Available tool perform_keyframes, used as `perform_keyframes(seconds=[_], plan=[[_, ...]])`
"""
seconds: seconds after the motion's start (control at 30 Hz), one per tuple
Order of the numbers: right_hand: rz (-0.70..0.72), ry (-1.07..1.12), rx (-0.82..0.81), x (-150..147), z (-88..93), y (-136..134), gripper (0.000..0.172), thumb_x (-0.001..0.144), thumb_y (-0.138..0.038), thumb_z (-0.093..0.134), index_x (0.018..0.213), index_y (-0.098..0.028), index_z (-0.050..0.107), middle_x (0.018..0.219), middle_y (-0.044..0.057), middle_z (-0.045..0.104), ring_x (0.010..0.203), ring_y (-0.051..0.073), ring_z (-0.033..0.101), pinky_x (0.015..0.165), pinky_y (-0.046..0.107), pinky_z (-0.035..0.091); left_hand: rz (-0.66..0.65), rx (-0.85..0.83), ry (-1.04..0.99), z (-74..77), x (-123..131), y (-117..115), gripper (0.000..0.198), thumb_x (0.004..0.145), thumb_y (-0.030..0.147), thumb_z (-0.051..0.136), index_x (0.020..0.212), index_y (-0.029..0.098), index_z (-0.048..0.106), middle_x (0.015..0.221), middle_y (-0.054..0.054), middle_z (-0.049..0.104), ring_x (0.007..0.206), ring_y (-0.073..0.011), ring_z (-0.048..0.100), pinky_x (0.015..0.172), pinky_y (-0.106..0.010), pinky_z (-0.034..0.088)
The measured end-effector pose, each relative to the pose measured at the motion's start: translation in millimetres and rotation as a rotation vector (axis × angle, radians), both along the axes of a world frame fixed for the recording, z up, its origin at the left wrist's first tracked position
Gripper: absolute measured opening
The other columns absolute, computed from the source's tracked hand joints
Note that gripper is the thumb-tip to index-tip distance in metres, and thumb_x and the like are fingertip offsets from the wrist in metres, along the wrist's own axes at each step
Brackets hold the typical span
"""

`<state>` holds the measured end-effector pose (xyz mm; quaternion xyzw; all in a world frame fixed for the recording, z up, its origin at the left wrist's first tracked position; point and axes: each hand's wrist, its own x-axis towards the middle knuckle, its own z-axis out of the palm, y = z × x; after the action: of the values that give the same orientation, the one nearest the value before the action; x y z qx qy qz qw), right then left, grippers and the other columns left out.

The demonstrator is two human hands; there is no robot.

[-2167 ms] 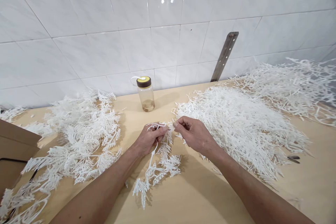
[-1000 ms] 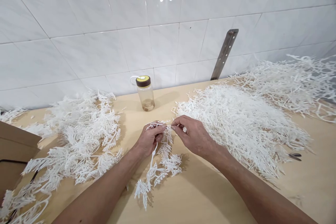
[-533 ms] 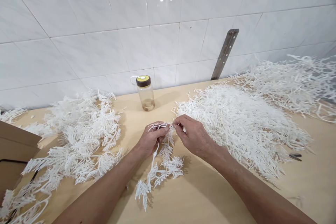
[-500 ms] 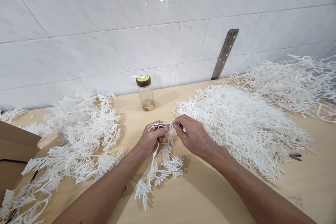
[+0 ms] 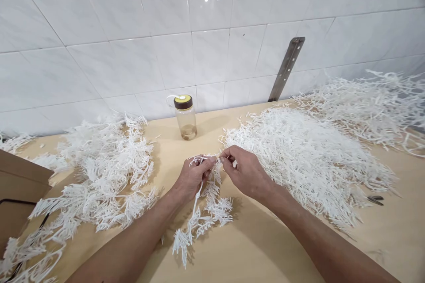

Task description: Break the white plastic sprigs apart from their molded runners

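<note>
Thumb and fingers of my left hand (image 5: 194,176) are closed on a white plastic branch (image 5: 195,219), whose feathery sprigs hang below onto the table. Right beside it, my right hand (image 5: 244,170) pinches at the branch's upper end, thumb against forefinger, where a small white piece shows between the two hands. Fine detail at the fingertips is too small to make out. A large heap of loose white sprigs (image 5: 305,154) lies just right of my right hand. To the left spreads a pile of branched white pieces (image 5: 106,172).
A clear bottle (image 5: 186,121) with a dark and yellow lid stands behind my hands. Longer white stems (image 5: 372,101) fill the back right. Small dark snips (image 5: 376,200) rest at the right. A cardboard box (image 5: 23,190) stands at the left; a metal bracket (image 5: 286,70) leans against the tiled wall.
The view has shifted slightly, so everything sits a little further right. Both hands keep their hold on the branch, with only slight finger movement.
</note>
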<state>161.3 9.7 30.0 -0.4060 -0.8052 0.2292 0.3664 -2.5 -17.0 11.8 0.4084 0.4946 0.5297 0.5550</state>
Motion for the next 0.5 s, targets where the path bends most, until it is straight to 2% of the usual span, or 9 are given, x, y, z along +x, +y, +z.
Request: perform_keyframes(seconds=[0.17, 0.37, 0.5], plan=[[-0.025, -0.086, 0.143, 1, -5.4, 3, 0.014, 0.092, -0.015, 0.044, 0.087, -0.018, 0.057, 0.086, 0.005, 0.062, 0.071, 0.016, 0.057, 0.065, 0.03, 0.043, -0.037, 0.025, 0.097, 8.2, 3, -3, 0.048, 0.067, 0.046, 0.079, 0.05, 0.018, 0.045, 0.045, 0.006, 0.035, 0.041, -0.0063, 0.027, 0.039, -0.024, 0.018], [-0.025, -0.175, 0.196, -1, -11.4, 4, 0.015, 0.095, -0.016, 0.043, 0.09, -0.017, 0.057, 0.087, 0.007, 0.064, 0.072, 0.017, 0.059, 0.064, 0.03, 0.042, -0.018, 0.034, 0.13, 5.3, 3, -3, 0.04, 0.066, 0.043, 0.08, 0.055, 0.017, 0.053, 0.047, 0.005, 0.039, 0.045, -0.0077, 0.031, 0.043, -0.024, 0.022], [-0.158, -0.216, 0.232, 1, -16.1, 14, 0.017, 0.093, -0.013, 0.04, 0.087, -0.016, 0.056, 0.083, 0.009, 0.062, 0.066, 0.018, 0.055, 0.058, 0.03, 0.038, -0.028, 0.104, 0.144, 3.8, 2, -5, 0.04, 0.066, 0.044, 0.08, 0.056, 0.016, 0.053, 0.051, 0.005, 0.042, 0.05, -0.0085, 0.035, 0.048, -0.024, 0.026]])
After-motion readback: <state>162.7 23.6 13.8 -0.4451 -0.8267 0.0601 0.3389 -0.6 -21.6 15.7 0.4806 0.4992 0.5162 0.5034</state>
